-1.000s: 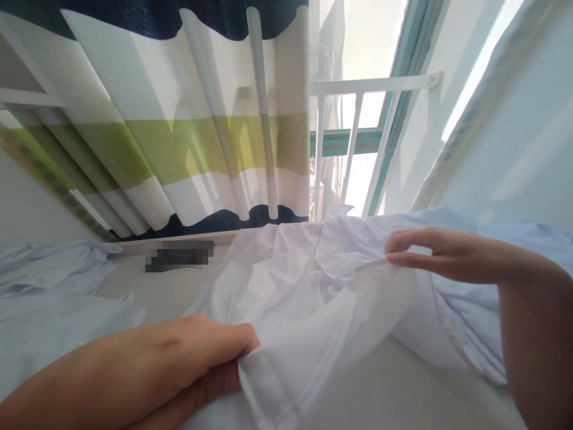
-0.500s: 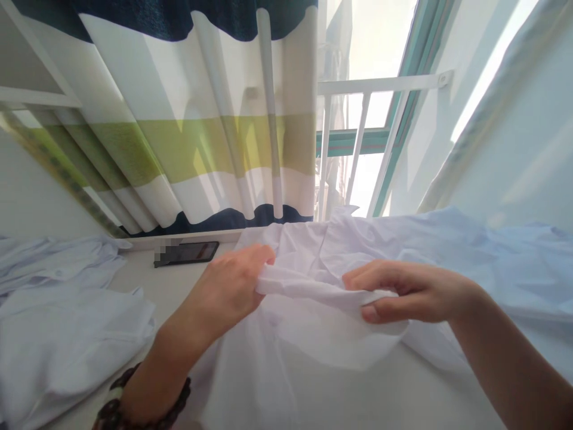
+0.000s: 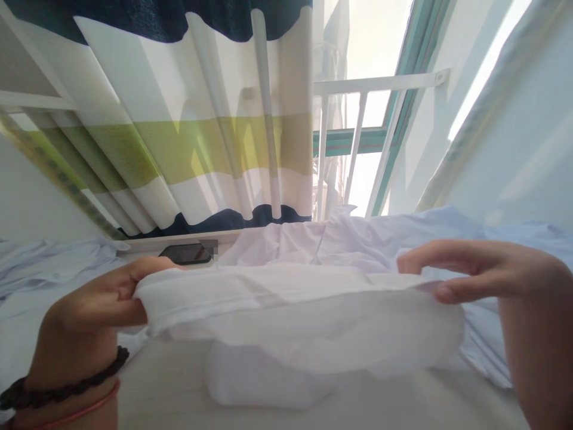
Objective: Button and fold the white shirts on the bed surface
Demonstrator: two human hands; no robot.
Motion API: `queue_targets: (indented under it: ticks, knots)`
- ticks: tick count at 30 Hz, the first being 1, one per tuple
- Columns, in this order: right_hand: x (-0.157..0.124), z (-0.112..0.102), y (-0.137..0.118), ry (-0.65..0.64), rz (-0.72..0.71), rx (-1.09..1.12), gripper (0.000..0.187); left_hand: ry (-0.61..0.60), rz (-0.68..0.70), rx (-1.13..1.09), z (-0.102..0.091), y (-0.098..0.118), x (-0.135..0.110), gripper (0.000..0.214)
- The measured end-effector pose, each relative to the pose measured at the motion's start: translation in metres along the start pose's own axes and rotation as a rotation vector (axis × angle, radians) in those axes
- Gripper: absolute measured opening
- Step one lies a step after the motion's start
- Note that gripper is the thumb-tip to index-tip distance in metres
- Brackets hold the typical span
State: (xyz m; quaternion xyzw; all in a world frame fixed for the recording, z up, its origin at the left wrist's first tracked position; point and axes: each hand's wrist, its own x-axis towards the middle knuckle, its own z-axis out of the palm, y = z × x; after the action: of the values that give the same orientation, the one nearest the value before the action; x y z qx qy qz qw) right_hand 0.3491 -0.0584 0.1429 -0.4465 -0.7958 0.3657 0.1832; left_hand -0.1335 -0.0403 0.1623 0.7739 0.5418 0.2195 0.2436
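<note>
A white garment [image 3: 290, 316] of thin cloth is stretched level between my two hands, its lower part hanging in loose folds. At its left end, my left hand [image 3: 98, 295] grips the edge, fingers closed and partly hidden by the fabric. My right hand [image 3: 483, 269] pinches the right end between thumb and fingers. Just behind the held cloth, more white fabric [image 3: 308, 242] lies spread and wrinkled; I cannot tell whether it is the same piece.
A black phone [image 3: 185, 254] lies by the back edge, near my left hand. White clothes [image 3: 54, 263] are heaped at the left. Bluish-white fabric [image 3: 447, 224] covers the right. Behind stand a striped curtain [image 3: 201, 143] and a white railing [image 3: 380, 83] before the window.
My hands have moved apart, left hand to the left and right hand to the right. The cloth edge between them, bunched before, is now pulled out wide and raised toward me.
</note>
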Motion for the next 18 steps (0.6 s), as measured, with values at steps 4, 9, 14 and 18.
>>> queue_targets:
  ticks: [4, 9, 14, 18]
  knots:
    - [0.033, 0.017, -0.018, -0.3, -0.166, 0.127, 0.053, -0.276, -0.13, -0.332, 0.019, 0.01, 0.006, 0.057]
    - [0.064, 0.072, -0.036, -0.316, -0.179, 0.045, 0.086, -0.521, -0.009, -0.194, 0.045, 0.039, 0.025, 0.033]
    - [0.074, 0.098, -0.055, -0.199, -0.313, -0.093, 0.026, -0.504, 0.168, -0.163, 0.056, 0.054, 0.026, 0.042]
    - [0.069, 0.086, -0.053, -0.241, -0.382, -0.014, 0.02, -0.432, 0.06, -0.113, 0.047, 0.033, 0.035, 0.051]
